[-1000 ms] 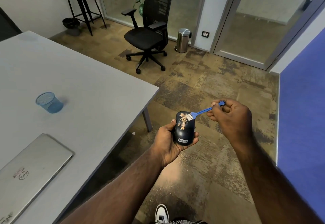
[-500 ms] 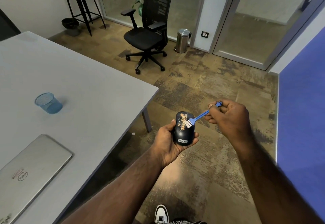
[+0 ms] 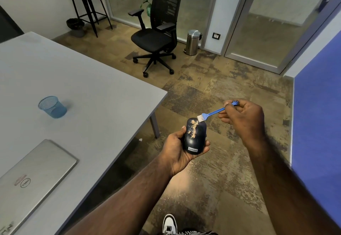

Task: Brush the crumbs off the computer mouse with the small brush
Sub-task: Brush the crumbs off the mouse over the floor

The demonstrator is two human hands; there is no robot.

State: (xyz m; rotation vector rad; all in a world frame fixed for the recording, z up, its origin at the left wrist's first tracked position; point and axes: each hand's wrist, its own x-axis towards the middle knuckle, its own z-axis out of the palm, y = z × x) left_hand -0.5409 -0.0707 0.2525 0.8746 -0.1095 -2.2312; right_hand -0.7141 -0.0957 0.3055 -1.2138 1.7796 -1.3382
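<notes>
Mouse [image 3: 194, 136] is held in the left hand [image 3: 177, 150] out over the floor, off the table's edge at about 3 o'clock from the table [image 3: 83, 91] corner. Fingers are curled round the underside and the thumb is laid along the left flank; grip is firm. "Lenovo" label is seen at the near end.

Small brush [image 3: 212, 113] is pinched by its blue handle in the right hand [image 3: 243, 118], thumb and fingertips closed on the far end of the handle. The white bristles are set at the far end of the mouse, at roughly 1 o'clock on its top, touching or just above the shell; contact cannot be settled.

Change noted: half a second ago the bristles were seen lower, down at mid-body on the crumb band; now they have been drawn back up to the far end. One second ago they stood much as now. A return for a fresh stroke is inferred.

Crumbs [image 3: 192, 128] are still spread in a tan streak along the mouse centre line, from 12 o'clock toward the middle. Little has been cleared, by appearance. Pale specks are seen on the floor below, at 6 o'clock from the mouse.

Judged: sweeping is under way, early; several more strokes are needed.

Also present: closed laptop [image 3: 35, 177] and blue mesh cup [image 3: 52, 106] on the table.
</notes>
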